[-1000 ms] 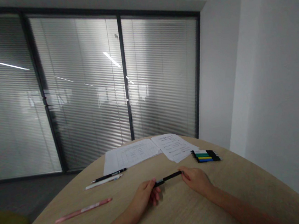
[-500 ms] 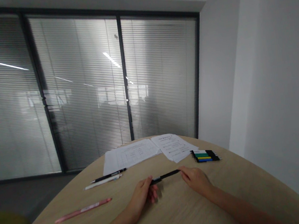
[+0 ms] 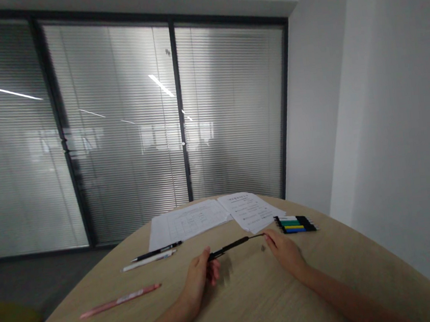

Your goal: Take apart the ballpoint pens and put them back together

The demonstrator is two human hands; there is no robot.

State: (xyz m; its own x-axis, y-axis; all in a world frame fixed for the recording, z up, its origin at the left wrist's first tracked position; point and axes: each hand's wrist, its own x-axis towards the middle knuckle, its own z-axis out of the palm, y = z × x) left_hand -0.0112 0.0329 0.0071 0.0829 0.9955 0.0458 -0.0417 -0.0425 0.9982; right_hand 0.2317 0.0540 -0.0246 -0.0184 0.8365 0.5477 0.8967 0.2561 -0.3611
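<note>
My left hand (image 3: 203, 274) is closed around the rear of a black pen (image 3: 229, 246), which points right and slightly away from me above the table. From the pen's front end a thin dark pen refill (image 3: 256, 235) sticks out. The fingertips of my right hand (image 3: 284, 250) pinch the far end of this refill. A small dark spot (image 3: 263, 248) shows just below the refill, too small to tell what it is.
On the round wooden table (image 3: 245, 306) lie a pink pen (image 3: 120, 301), a white pen (image 3: 148, 260) and another black pen (image 3: 157, 251) at left. Printed sheets (image 3: 190, 221) lie at the back. Several coloured pens (image 3: 295, 223) sit side by side at right.
My right hand has moved slightly right and away, and my left hand slightly left. A thin refill now shows between the black pen's front end and my right fingers.
</note>
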